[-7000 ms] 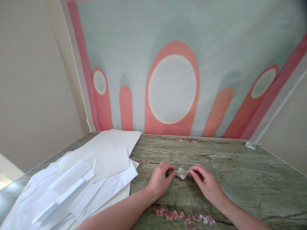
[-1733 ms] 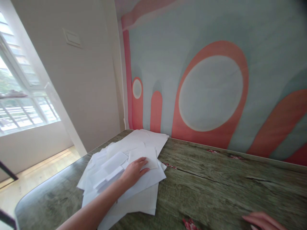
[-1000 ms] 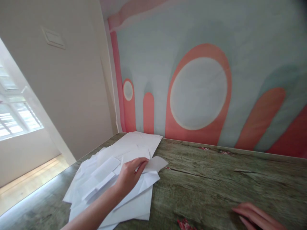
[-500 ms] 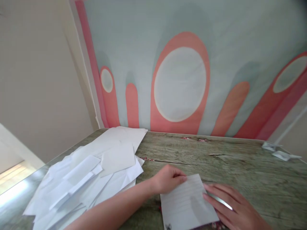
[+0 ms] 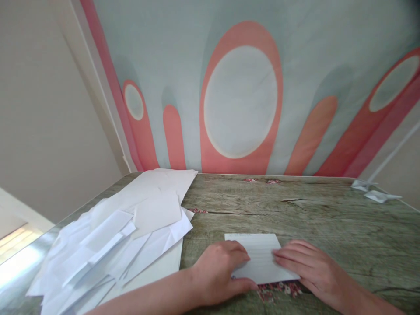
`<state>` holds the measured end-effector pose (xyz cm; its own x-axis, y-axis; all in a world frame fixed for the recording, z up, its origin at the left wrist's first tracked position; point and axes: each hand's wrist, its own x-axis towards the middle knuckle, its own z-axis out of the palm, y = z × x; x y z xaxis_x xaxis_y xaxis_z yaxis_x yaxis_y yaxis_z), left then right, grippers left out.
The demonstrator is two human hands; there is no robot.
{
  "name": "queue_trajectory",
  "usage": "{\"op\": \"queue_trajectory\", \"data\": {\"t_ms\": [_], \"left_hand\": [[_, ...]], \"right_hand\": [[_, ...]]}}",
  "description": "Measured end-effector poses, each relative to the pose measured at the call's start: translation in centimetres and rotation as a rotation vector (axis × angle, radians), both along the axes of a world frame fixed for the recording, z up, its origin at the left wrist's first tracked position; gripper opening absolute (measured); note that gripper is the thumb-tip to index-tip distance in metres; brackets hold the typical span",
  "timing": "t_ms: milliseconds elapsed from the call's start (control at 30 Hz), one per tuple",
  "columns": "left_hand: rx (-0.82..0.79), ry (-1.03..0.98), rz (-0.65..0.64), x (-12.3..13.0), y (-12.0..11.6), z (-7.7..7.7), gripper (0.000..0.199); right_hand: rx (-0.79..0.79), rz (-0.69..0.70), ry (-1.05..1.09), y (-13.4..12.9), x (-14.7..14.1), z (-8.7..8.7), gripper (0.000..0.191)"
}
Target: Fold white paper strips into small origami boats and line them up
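A small piece of white lined paper (image 5: 262, 251) lies on the wood-patterned table in front of me. My left hand (image 5: 223, 271) grips its left side, with curled fingers on top and the thumb along the near edge. Over the right edge rests my right hand (image 5: 311, 267), its fingers together on the paper and its thumb hidden from view. Faint print shows at the paper's far left corner. A dark mark peeks out by my left fingers. Whether the paper is folded, I cannot tell.
A loose pile of white papers (image 5: 131, 232), some folded, spreads over the table's left side beside my left forearm. Two small crumpled white pieces (image 5: 380, 195) sit at the far right edge. Behind the table (image 5: 229, 192) stands a coral-and-grey patterned wall covering (image 5: 241, 100).
The lined paper now lies squarer to me and looks shorter from front to back. My left hand has come nearer, its thumb now at the near edge. My right fingers have drawn together.
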<state>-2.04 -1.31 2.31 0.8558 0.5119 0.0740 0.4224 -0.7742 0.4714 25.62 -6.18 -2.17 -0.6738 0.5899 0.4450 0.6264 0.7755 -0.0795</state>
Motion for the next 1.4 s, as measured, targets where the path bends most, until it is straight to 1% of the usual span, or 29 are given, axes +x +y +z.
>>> {"op": "queue_trajectory", "data": {"t_ms": [67, 100, 167, 267, 433, 533, 633, 667, 767, 800, 867, 933, 1000, 1067, 1133, 1200, 1300, 1400], "left_hand": [[0.033, 0.006, 0.000, -0.4, -0.6, -0.4, 0.047], [0.039, 0.004, 0.002, -0.5, -0.7, -0.5, 0.047], [0.033, -0.014, 0.010, -0.6, -0.6, -0.7, 0.043], [-0.019, -0.075, 0.016, -0.5, 0.0, -0.7, 0.026], [-0.096, -0.165, 0.049, -0.5, 0.4, -0.7, 0.026], [-0.107, -0.182, 0.103, -0.5, 0.6, -0.8, 0.025], [-0.106, -0.179, 0.189, -0.2, 1.1, -1.1, 0.028], [-0.107, -0.174, 0.227, -0.1, 1.4, -1.3, 0.028], [-0.147, -0.157, 0.344, 0.1, 2.1, -1.8, 0.020], [-0.164, -0.158, 0.374, 0.1, 2.2, -1.9, 0.021], [-0.156, -0.191, 0.394, 0.1, 2.4, -2.1, 0.029], [-0.080, -0.240, 0.353, 0.0, 2.2, -1.9, 0.032], [0.048, -0.242, 0.268, 0.0, 1.6, -1.4, 0.030], [0.202, -0.161, 0.179, 0.1, 0.7, -0.9, 0.029], [0.296, -0.045, 0.064, 0.4, -0.4, -0.4, 0.033], [0.312, 0.053, -0.010, 0.6, -1.3, -0.3, 0.041], [0.267, 0.139, -0.059, 0.7, -1.8, -0.7, 0.059], [0.201, 0.171, -0.079, 0.5, -1.7, -1.1, 0.066]], "right_hand": [[-0.030, -0.027, 0.017, -0.1, 0.1, -0.3, 0.033], [-0.046, -0.042, 0.027, -0.1, 0.2, -0.5, 0.035], [-0.085, -0.069, 0.058, -0.2, 0.2, -0.7, 0.035], [-0.169, -0.112, 0.132, -0.3, -0.1, -0.7, 0.027], [-0.318, -0.166, 0.234, -0.7, -0.5, -0.5, 0.016], [-0.408, -0.225, 0.290, -0.8, -0.7, -0.4, 0.016], [-0.461, -0.321, 0.342, -0.6, -0.8, -0.5, 0.018], [-0.462, -0.351, 0.356, -0.5, -0.9, -0.5, 0.019], [-0.429, -0.400, 0.391, 0.2, -0.9, -0.8, 0.022], [-0.417, -0.402, 0.398, 0.4, -1.0, -0.8, 0.023], [-0.401, -0.392, 0.397, 0.7, -1.0, -0.9, 0.025], [-0.391, -0.378, 0.386, 0.9, -1.0, -1.0, 0.026], [-0.383, -0.373, 0.376, 1.0, -1.0, -0.9, 0.026], [-0.387, -0.379, 0.370, 1.1, -1.1, -1.0, 0.026], [-0.402, -0.389, 0.364, 1.1, -1.1, -1.0, 0.026], [-0.408, -0.390, 0.362, 1.1, -1.2, -1.1, 0.026], [-0.395, -0.373, 0.358, 1.2, -1.1, -1.2, 0.025], [-0.384, -0.375, 0.357, 1.1, -1.0, -1.2, 0.025]]}}
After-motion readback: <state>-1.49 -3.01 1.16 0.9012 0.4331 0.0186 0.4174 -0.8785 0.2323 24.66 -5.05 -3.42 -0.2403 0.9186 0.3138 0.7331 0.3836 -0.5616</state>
